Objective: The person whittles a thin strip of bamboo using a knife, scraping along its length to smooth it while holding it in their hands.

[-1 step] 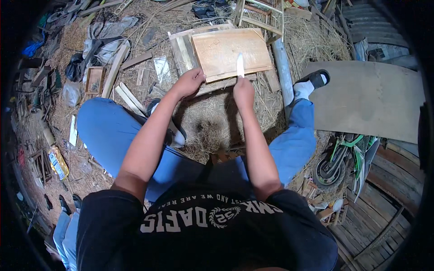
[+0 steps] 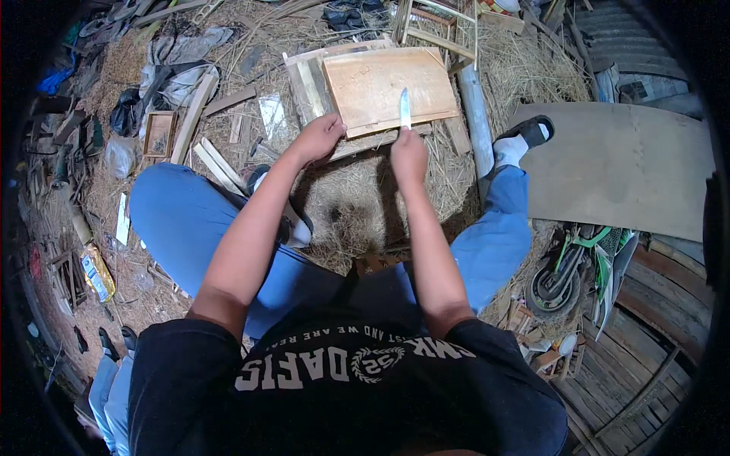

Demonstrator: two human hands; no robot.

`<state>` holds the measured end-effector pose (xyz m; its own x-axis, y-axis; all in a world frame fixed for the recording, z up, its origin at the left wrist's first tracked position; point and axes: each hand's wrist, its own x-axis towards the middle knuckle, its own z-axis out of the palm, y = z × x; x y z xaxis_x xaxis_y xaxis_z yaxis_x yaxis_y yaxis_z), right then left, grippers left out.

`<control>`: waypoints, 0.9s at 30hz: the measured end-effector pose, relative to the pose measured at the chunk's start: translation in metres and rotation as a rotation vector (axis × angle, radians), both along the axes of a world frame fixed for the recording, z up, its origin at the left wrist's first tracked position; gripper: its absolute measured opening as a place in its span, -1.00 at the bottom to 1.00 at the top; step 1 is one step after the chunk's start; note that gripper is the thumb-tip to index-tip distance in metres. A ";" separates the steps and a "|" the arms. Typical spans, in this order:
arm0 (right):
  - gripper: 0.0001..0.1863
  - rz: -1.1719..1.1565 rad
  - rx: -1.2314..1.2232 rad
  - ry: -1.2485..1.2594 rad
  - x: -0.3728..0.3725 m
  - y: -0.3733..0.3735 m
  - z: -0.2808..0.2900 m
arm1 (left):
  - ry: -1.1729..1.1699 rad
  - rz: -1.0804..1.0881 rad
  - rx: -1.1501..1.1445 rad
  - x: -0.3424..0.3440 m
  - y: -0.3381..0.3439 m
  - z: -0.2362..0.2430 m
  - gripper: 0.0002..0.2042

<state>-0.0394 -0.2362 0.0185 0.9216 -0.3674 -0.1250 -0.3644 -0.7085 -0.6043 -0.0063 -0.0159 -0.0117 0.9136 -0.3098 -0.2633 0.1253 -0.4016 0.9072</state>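
My right hand (image 2: 410,156) is closed around the handle of a knife (image 2: 404,105), its pale blade pointing away from me over a flat wooden board (image 2: 372,80). Along the board's near edge runs a thin wooden strip (image 2: 430,118), and the knife crosses it. At the strip's left end, by the board's near left corner, my left hand (image 2: 322,137) is closed with the fingers curled; it seems to pinch that end, though the fingertips are partly hidden. Under the board lie other planks (image 2: 310,87).
A wooden frame (image 2: 445,34) stands behind the board, with a pole (image 2: 477,118) to its right. At left are a small wooden box (image 2: 158,135) and loose slats (image 2: 196,114). A large flat sheet (image 2: 608,167) and a green-and-white motorbike (image 2: 585,266) are at right. Straw covers the ground.
The knife and my right hand have shifted very slightly, and the blade has turned a little. My left hand and the board look the same.
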 end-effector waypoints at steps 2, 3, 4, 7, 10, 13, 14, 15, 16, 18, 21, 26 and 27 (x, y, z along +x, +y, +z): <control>-0.60 0.098 0.083 0.014 -0.021 0.039 0.002 | 0.030 -0.027 0.021 0.003 0.002 -0.007 -0.73; -0.60 0.163 0.122 -0.019 -0.029 0.050 0.000 | 0.060 -0.049 0.037 0.005 0.001 -0.004 -0.73; -0.60 0.180 0.074 0.023 -0.028 0.051 0.006 | 0.094 -0.060 0.059 0.004 0.006 -0.003 -0.73; -0.60 0.091 0.093 -0.041 -0.010 0.019 -0.003 | 0.021 -0.026 -0.042 0.002 -0.001 -0.004 -0.74; -0.58 0.073 0.111 -0.003 -0.015 0.025 -0.008 | 0.037 -0.014 -0.029 0.003 -0.005 0.002 -0.74; -0.57 0.137 0.124 -0.001 -0.033 0.066 -0.007 | 0.039 -0.033 0.010 0.003 0.000 0.004 -0.74; -0.57 0.165 0.098 0.039 -0.031 0.063 -0.004 | 0.031 -0.043 0.033 0.004 0.004 0.000 -0.74; -0.57 0.193 0.072 0.078 -0.027 0.055 0.000 | 0.006 -0.014 -0.003 0.002 0.004 -0.004 -0.74; -0.57 0.177 0.087 -0.016 -0.022 0.043 -0.007 | -0.023 0.012 -0.042 0.001 0.001 -0.011 -0.73; -0.59 0.084 0.142 -0.056 -0.013 0.021 -0.011 | -0.032 0.023 -0.062 -0.001 -0.002 -0.012 -0.74; -0.58 0.080 0.098 -0.071 -0.033 0.044 -0.018 | 0.010 -0.027 -0.023 0.002 -0.007 -0.001 -0.75; -0.60 0.202 0.028 0.023 -0.027 0.039 -0.003 | -0.063 -0.022 -0.093 0.001 0.000 -0.020 -0.74; -0.61 0.125 0.128 -0.049 -0.019 0.022 -0.009 | -0.076 -0.016 -0.115 0.002 -0.002 -0.019 -0.74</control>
<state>-0.0580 -0.2141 0.0096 0.9652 -0.2340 -0.1169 -0.2463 -0.6621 -0.7078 -0.0044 -0.0182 -0.0307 0.9243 -0.3487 -0.1550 0.0485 -0.2955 0.9541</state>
